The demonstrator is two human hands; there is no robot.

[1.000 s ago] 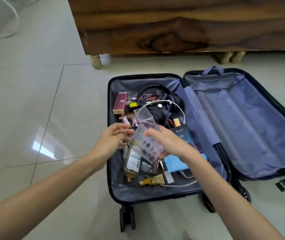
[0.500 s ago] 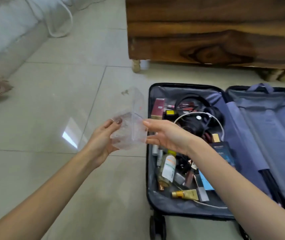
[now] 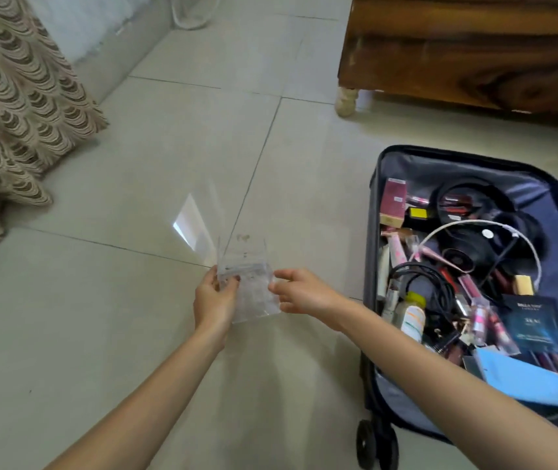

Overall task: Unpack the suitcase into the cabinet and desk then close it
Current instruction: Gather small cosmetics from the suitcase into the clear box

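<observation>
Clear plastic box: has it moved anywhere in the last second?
Yes. The clear plastic box went left: it was over the things packed in the suitcase and is now over the floor tiles, left of the suitcase's rim.

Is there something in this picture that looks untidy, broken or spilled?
Nothing looks broken or spilled. The open suitcase is untidy: cosmetics lie jumbled, with a black cable and a white cable looped among them. The clear box, held by the left hand and right hand, is over the floor, outside the suitcase.
</observation>
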